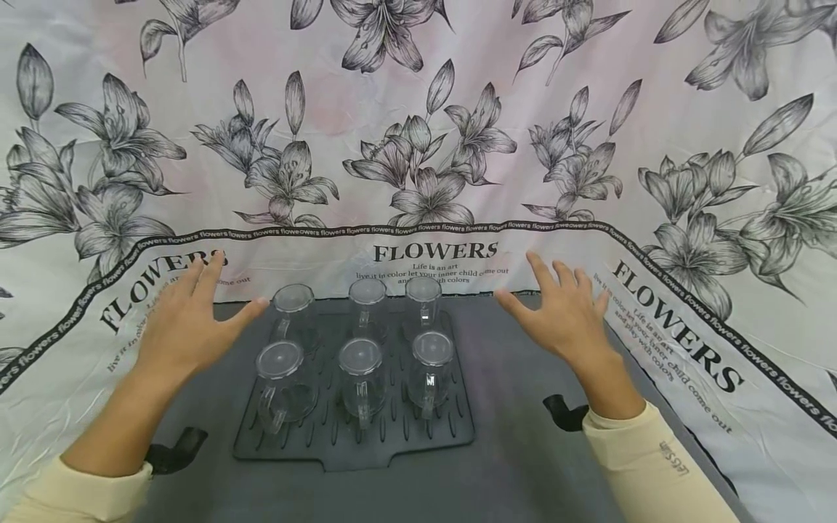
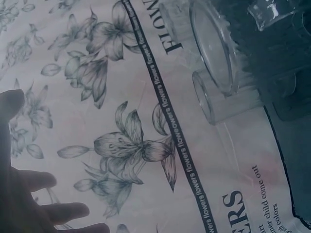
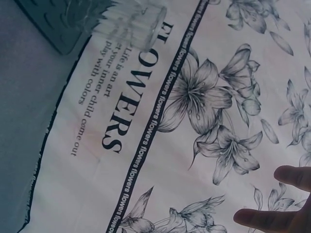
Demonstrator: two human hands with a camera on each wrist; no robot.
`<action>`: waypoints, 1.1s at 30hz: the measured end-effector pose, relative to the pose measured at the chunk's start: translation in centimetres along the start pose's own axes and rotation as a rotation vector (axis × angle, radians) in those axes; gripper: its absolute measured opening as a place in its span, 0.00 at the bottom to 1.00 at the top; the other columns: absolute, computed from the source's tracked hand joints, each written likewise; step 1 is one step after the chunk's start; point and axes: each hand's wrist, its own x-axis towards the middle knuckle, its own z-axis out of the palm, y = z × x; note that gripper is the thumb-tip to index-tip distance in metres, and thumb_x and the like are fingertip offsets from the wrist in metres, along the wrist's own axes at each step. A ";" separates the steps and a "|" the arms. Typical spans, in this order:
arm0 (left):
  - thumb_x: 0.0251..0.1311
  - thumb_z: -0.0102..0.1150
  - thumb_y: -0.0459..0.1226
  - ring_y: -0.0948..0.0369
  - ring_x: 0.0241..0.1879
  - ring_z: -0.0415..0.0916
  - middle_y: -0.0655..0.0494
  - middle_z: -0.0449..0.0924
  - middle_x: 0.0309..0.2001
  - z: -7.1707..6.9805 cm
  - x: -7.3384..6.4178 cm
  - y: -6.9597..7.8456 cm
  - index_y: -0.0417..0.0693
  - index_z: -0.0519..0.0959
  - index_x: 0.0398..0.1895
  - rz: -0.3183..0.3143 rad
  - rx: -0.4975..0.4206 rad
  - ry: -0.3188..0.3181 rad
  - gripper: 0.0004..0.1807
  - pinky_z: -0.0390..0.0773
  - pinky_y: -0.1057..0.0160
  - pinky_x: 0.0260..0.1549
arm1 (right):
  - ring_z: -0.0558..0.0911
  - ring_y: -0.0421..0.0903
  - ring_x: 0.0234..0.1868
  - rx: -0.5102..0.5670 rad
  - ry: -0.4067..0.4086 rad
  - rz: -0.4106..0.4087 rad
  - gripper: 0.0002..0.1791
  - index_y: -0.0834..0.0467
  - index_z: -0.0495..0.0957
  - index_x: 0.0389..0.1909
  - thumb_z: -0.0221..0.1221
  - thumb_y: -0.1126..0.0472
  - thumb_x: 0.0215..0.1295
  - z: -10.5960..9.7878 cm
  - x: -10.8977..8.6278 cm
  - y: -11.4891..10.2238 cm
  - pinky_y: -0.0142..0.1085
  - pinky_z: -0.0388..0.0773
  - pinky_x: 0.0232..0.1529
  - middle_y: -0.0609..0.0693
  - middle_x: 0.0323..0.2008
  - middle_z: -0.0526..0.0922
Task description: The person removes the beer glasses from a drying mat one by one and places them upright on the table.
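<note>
Several clear glass mugs [image 1: 362, 378] stand upside down in two rows on a dark ribbed drying mat [image 1: 356, 459]. My left hand [image 1: 189, 319] is raised to the left of the mat, fingers spread, holding nothing; its thumb appears near the back left mug [image 1: 293, 309] in the head view. To the right of the mat my right hand [image 1: 565, 312] hovers with fingers apart and nothing in it. The left wrist view shows mugs [image 2: 214, 48] at the upper right and dark fingers [image 2: 65, 212] at the lower left. Fingers [image 3: 272, 219] of the right hand enter the right wrist view.
The mat lies on a grey table [image 1: 516, 465]. A white floral cloth [image 1: 431, 189] with printed lettering hangs behind and along the sides. Two black curved pieces, one on the left [image 1: 176, 450] and one on the right [image 1: 565, 414], show near the forearms.
</note>
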 end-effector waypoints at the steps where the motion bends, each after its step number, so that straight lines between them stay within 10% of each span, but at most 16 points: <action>1: 0.61 0.48 0.66 0.30 0.67 0.41 0.32 0.41 0.73 0.2 -0.2 0.0 0.50 0.39 0.78 0.000 -0.004 0.000 0.53 0.46 0.25 0.55 | 0.47 0.74 0.68 0.002 0.003 -0.001 0.51 0.45 0.48 0.77 0.43 0.21 0.58 0.1 -0.2 0.0 0.77 0.34 0.53 0.67 0.70 0.54; 33: 0.62 0.57 0.57 0.32 0.68 0.45 0.41 0.44 0.75 5.3 -5.5 -2.0 0.56 0.41 0.79 -0.032 -0.232 0.026 0.50 0.52 0.23 0.48 | 0.61 0.68 0.60 0.218 0.053 -0.026 0.45 0.47 0.55 0.75 0.52 0.29 0.62 4.1 -3.8 -0.1 0.69 0.60 0.48 0.61 0.68 0.61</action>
